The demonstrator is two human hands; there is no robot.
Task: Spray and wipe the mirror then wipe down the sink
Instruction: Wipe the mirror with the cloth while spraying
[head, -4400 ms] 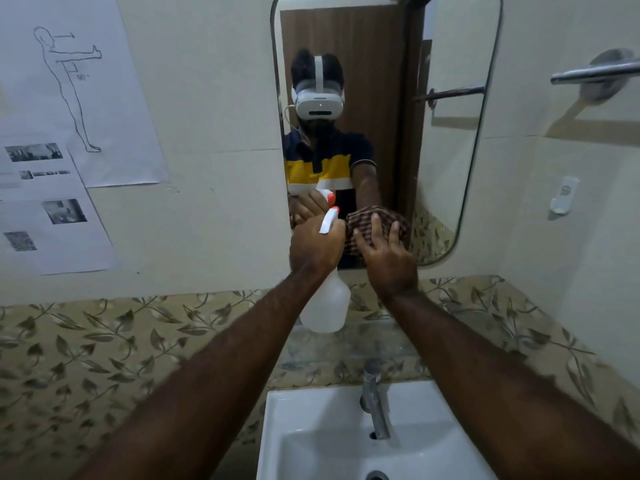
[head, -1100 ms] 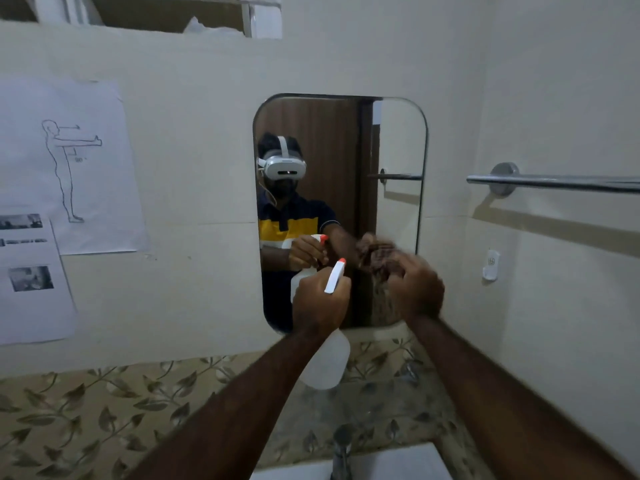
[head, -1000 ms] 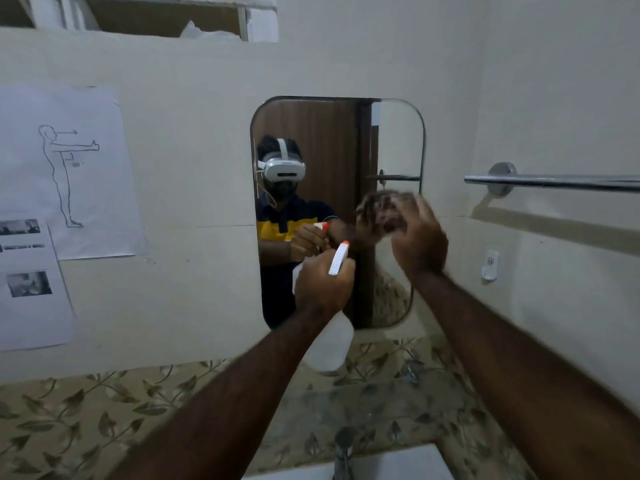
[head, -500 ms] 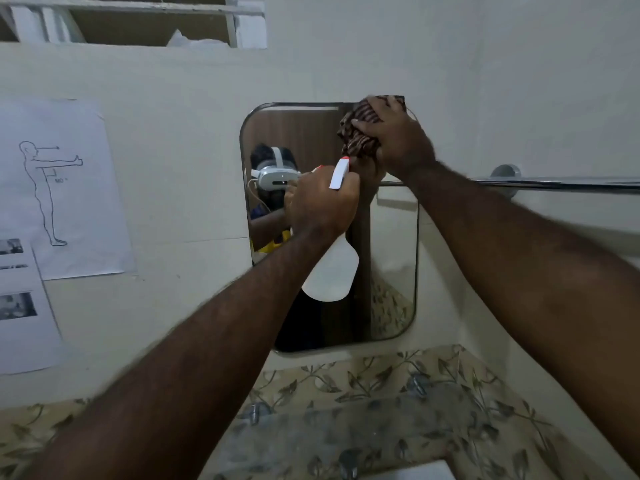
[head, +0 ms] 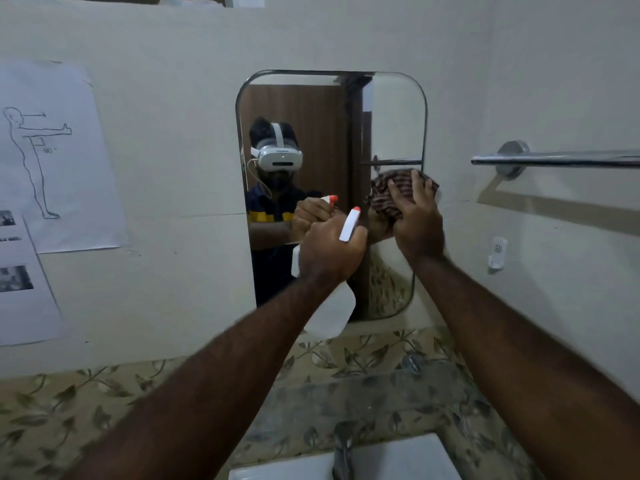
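A rounded wall mirror (head: 391,119) hangs straight ahead above the white sink (head: 408,459), whose back rim shows at the bottom edge. My right hand (head: 415,220) presses a brown checked cloth (head: 388,194) flat against the mirror's right edge, about halfway up. My left hand (head: 330,252) grips the neck of a white spray bottle (head: 334,313) with an orange-tipped nozzle, held in front of the mirror's lower middle. The bottle's body hangs below my fist.
A chrome faucet (head: 343,452) rises at the back of the sink. A chrome towel bar (head: 554,158) runs along the right wall, with a small white hook (head: 497,252) below it. Paper sheets (head: 52,161) are stuck on the left wall. Leaf-patterned tiles (head: 86,403) back the sink.
My right hand has slid the cloth down from the mirror's top edge to mid-height on the right side. My left hand with the bottle has dropped lower, and my view has tilted down.
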